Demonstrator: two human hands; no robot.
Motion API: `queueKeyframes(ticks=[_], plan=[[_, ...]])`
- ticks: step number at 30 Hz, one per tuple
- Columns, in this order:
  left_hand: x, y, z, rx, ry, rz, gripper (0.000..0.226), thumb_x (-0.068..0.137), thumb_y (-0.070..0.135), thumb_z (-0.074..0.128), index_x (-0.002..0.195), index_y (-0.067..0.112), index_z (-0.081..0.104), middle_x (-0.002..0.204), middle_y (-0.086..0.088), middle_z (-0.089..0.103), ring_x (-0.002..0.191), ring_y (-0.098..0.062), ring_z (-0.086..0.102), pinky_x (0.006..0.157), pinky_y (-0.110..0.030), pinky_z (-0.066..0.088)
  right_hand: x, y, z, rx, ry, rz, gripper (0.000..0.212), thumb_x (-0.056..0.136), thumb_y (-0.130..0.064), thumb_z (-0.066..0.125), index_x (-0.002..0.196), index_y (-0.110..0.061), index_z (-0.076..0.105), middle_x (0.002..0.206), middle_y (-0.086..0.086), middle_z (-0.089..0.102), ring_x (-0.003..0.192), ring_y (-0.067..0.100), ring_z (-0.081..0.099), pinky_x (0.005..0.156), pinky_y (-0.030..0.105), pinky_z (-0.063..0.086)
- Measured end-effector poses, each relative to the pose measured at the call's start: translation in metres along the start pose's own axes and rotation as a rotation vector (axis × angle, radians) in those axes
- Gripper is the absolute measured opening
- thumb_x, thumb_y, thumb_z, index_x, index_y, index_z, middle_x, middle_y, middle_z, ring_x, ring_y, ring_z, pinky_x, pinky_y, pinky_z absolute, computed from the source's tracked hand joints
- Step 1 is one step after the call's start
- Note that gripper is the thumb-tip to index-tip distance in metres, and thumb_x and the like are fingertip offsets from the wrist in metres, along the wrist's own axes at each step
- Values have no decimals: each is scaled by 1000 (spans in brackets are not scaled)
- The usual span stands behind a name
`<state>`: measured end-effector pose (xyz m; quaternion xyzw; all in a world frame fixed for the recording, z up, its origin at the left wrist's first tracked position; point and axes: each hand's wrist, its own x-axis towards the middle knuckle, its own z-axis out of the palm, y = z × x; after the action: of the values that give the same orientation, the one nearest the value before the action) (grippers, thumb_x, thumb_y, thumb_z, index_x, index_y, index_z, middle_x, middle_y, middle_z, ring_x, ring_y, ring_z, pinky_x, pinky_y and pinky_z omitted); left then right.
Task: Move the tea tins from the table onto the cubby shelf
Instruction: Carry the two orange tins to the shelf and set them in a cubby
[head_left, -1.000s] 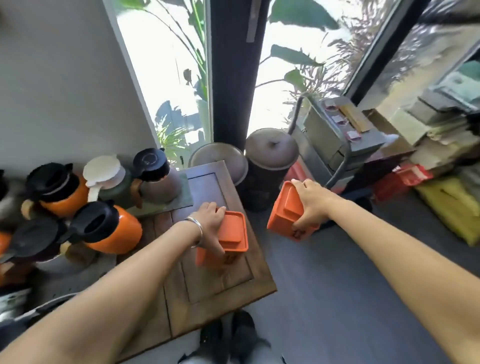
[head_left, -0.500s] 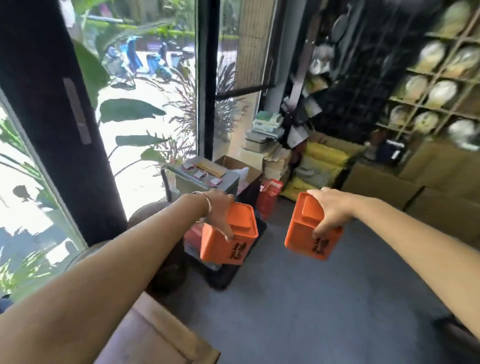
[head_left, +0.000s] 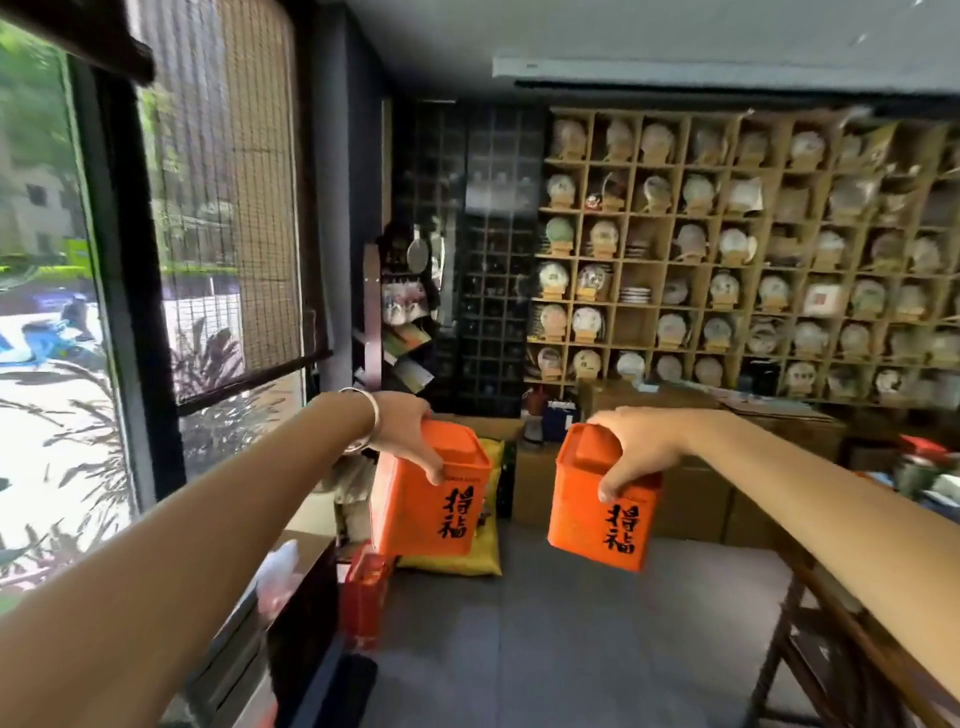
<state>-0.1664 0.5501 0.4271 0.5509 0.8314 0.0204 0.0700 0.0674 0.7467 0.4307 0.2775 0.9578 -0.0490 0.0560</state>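
Two orange square tea tins with black characters hang in the air in front of me. My left hand (head_left: 413, 434) grips the left tea tin (head_left: 423, 506) by its lid edge. My right hand (head_left: 636, 447) clasps the right tea tin (head_left: 597, 519) from above. Both tins tilt slightly. Across the room stands the wooden cubby shelf (head_left: 737, 249), its many square compartments mostly filled with round tea cakes on stands.
A yellow bag (head_left: 483, 561) and a red box (head_left: 366, 587) lie on the grey floor below the tins. Cardboard boxes (head_left: 691, 499) line the shelf's base. A wooden table edge (head_left: 852, 613) juts in at right. A dark cabinet (head_left: 296, 597) and window sit at left.
I have turned right and raised my view from the low table to the cubby shelf wall. Both tins have risen with my hands and stay gripped.
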Motion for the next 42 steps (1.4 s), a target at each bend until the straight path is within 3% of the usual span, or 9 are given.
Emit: queueKeyframes(ticks=[6,13,19,24,29,34,39,42], plan=[[106,82,-37,17,32,66,94,34,71,68,114,26,50,99,8,60,89,-14,59,75,-29,50,25,100,-34,21,18,31,92,59,-54,81,134,-27,37,125,-6,52,105,15,55,84,30,53],[224,141,-64,54,26,89,82,45,68,72,110,22,53,98,5,61,88,-16,59,75,-30,51,80,199,-48,15,-28,90,92,58,-57,79,133,-27,38,129,-3,50,110,18,54,90,36,53],[342,153,-70,4,-8,140,92,48,63,75,125,21,46,105,5,60,91,-16,60,74,-27,50,158,264,-57,28,-38,126,91,57,-59,77,133,-28,39,128,-4,52,108,17,55,83,30,52],[461,151,-80,30,-32,213,110,45,67,74,138,25,32,116,4,54,99,-18,55,83,-30,48,240,316,-73,59,-40,186,88,61,-55,77,135,-29,38,128,-4,53,108,16,57,86,31,53],[577,154,-99,52,-39,281,98,41,70,71,124,26,44,112,5,60,96,-17,61,86,-34,53,314,368,-102,97,-50,271,88,60,-52,79,135,-27,38,123,-5,56,105,15,60,89,35,54],[685,163,-112,60,-36,356,91,40,73,71,115,30,44,109,6,60,95,-18,60,86,-39,53,380,424,-125,141,-25,337,84,62,-49,80,131,-28,38,123,-4,58,104,15,61,90,36,54],[781,178,-108,107,-51,373,114,36,78,69,133,27,37,117,6,57,101,-20,58,90,-40,51,450,487,-131,129,-21,377,89,63,-49,79,137,-26,36,119,-5,59,101,14,62,89,35,55],[841,190,-108,85,-62,368,114,38,74,71,136,29,33,119,5,55,99,-19,58,88,-38,52,495,531,-138,120,-33,384,84,62,-50,80,132,-27,39,119,-6,58,100,12,61,85,32,56]])
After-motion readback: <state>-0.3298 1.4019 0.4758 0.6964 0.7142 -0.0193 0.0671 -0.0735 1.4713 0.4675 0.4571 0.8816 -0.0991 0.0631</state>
